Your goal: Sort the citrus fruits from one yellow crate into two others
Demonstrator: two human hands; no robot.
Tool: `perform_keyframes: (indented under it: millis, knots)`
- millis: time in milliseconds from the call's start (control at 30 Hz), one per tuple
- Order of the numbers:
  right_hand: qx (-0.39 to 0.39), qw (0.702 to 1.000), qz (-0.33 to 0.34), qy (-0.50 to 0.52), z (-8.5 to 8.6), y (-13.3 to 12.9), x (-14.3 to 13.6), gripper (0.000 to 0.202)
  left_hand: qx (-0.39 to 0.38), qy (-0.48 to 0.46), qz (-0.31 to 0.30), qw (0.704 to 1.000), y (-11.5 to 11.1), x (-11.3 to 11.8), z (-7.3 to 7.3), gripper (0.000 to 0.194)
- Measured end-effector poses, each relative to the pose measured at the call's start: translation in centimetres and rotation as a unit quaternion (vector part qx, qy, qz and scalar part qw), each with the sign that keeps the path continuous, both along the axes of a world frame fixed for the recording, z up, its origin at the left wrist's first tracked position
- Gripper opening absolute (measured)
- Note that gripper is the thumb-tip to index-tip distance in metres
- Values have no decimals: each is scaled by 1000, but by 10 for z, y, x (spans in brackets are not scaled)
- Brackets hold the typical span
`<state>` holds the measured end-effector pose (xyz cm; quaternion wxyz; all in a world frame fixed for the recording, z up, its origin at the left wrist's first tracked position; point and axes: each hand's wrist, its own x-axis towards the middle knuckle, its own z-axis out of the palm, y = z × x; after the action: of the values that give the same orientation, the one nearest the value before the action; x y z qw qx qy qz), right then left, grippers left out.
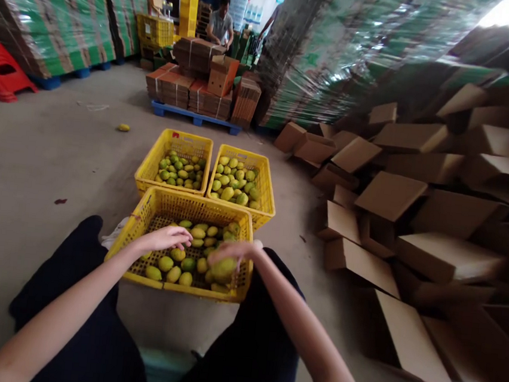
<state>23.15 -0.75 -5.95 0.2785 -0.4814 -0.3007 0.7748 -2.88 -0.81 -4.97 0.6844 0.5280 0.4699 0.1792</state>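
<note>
A yellow plastic crate (138, 279) stands between my knees, its bottom partly covered with yellow-green lemons (173, 274). My left hand (166, 238) hovers above the crate's left middle, fingers stretched forward and slightly bent, with nothing in them. At the crate's right side, my right hand (235, 250) is smeared by motion. Its fingers curl over a lemon (223, 270), which is also blurred. Two more yellow crates stand just beyond: the back left crate (148, 169) holds greener lemons, the back right crate (269, 183) mostly yellow ones.
Tumbled cardboard boxes (391, 195) heap up on the right. Ahead, a blue pallet (194, 117) bears stacked flat cartons (170, 84), with a person (220, 25) behind. A single lemon (124, 127) lies on the floor. On the left is a red stool (0, 70).
</note>
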Motion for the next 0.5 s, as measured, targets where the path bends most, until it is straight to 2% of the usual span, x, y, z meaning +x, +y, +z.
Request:
perform_keyframes:
  millis: [67,133,167,233,300,400,500]
  knots:
    - [48,995,-84,-37,26,36,39,30,-6,-5,11,1000,2,-1,-1,21]
    - [103,979,-169,-47,45,62,65,22,-11,-6,16,1000,4,-3,-4,21]
    - [121,971,-199,-56,50,68,73,18,-12,-4,16,1000,5,-3,-6,21]
    - [147,960,-223,-84,47,70,75,13,-9,13,18,1000,8,-4,-12,19]
    - [155,961,-192,-123,31,58,64,13,6,57,25,998,9,-6,-20,17]
    - [153,968,-79,-183,-2,30,34,12,58,130,34,989,6,-12,-33,16]
    - [170,953,24,-249,-24,8,9,15,94,173,46,979,1,-23,-47,17]
